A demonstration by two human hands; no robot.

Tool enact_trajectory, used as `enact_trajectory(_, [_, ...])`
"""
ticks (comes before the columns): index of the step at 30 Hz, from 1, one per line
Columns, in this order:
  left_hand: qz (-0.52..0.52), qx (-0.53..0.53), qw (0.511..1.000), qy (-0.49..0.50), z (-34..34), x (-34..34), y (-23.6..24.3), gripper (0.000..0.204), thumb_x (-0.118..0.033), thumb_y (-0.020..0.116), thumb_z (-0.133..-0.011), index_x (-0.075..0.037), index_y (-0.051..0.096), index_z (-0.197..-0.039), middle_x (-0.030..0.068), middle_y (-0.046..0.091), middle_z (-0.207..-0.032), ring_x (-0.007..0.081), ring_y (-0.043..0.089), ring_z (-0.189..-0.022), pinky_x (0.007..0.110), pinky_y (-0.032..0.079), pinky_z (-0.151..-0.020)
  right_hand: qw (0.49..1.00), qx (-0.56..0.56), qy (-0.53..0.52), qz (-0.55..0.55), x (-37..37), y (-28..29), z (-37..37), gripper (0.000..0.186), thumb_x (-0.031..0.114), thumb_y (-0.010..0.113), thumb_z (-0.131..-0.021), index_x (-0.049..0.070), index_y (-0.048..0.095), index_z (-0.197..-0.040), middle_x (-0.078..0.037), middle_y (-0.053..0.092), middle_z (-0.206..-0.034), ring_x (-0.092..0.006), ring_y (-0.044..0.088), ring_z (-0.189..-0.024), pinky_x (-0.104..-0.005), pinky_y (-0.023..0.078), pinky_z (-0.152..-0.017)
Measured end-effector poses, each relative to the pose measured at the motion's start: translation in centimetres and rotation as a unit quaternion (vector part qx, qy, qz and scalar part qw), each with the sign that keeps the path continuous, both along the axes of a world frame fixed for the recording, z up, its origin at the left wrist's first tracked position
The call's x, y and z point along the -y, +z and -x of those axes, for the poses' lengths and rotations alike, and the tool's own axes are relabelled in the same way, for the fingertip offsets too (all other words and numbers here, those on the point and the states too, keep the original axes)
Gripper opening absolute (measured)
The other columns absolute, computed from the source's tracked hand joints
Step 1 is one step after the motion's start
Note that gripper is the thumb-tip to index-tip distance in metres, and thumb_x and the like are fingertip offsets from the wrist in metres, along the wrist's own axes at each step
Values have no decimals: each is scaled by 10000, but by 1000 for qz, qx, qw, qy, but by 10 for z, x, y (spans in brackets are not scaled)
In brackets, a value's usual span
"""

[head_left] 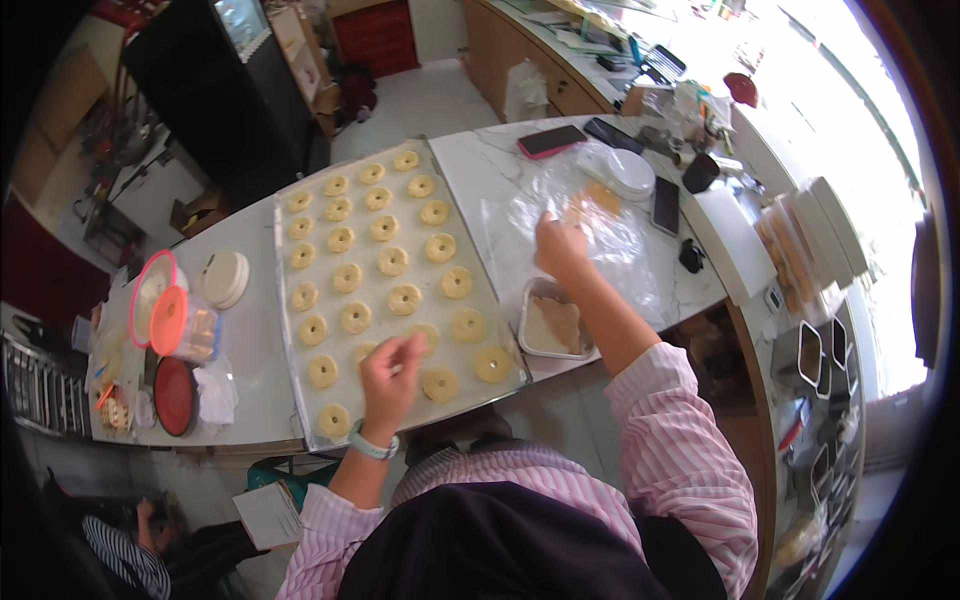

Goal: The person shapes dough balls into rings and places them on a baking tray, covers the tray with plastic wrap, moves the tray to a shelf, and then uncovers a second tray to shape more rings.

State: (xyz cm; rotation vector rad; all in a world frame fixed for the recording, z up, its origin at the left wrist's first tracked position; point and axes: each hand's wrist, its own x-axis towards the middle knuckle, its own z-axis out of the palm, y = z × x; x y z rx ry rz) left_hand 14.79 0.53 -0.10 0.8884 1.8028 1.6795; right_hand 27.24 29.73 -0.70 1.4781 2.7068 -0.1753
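Note:
A large lined baking tray (398, 290) lies on the table, with rows of pale dough rings (404, 299) on it. My left hand (390, 378) is over the near part of this tray, its fingers bent together among the rings; anything between them is too small to make out. To the right, my right hand (562, 246) is closed above the edge of a clear plastic bag (635, 262). What its fingers hold is hidden. Below my right wrist sits a rectangular metal tin (556, 345) with a light brown substance inside.
Phones (552, 142) and a white round tub (630, 173) stand beyond the bag. Left of the tray are an orange-lidded container (184, 325), a red round lid (176, 396) and stacked white lids (226, 279). Another person (125, 550) sits at lower left.

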Motion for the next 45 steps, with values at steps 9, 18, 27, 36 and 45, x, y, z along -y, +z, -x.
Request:
enact_trajectory(9, [-105,173,971,-126,-16,-19,-3,593,-262,583,-894,7,312,-1348,135,484,-1258,191,476,-1154,352,376,-978,901,-364,213,-103,99,88,21,120,107,561,-750,73,599,-858,-104,604,-802,-273,591,-788,-388,492,-689])
enact_trajectory(18, [-180,213,960,-14,47,-4,42,455,-100,480,-930,-17,340,-1356,127,620,-1028,177,629,-886,279,499,-805,826,-470,309,24,196,78,34,357,237,738,-711,71,607,-999,-110,593,-1026,-283,536,-1003,-390,403,-890])
enact_trajectory(27, [3,-138,955,-263,122,63,119,315,34,462,-859,-44,603,-1130,43,533,-756,137,527,-636,284,436,-597,850,-427,307,6,168,123,71,780,-4,658,-628,189,370,-1327,-128,245,-1427,-375,227,-1316,-456,237,-1068])
enact_trajectory(36, [105,-371,861,-331,146,89,181,178,-113,567,-829,-99,664,-977,101,615,-769,294,574,-673,333,462,-612,771,-184,603,87,158,180,141,377,16,679,-579,153,626,-927,-85,295,-1438,-347,75,-1385,-528,75,-1107])
enact_trajectory(45, [322,-374,840,-225,240,120,211,200,-269,723,-674,-76,670,-693,40,571,-560,162,557,-533,263,423,-517,788,-240,453,341,104,179,130,178,50,699,-724,45,576,-852,5,546,-800,-117,524,-695,-286,437,-780])
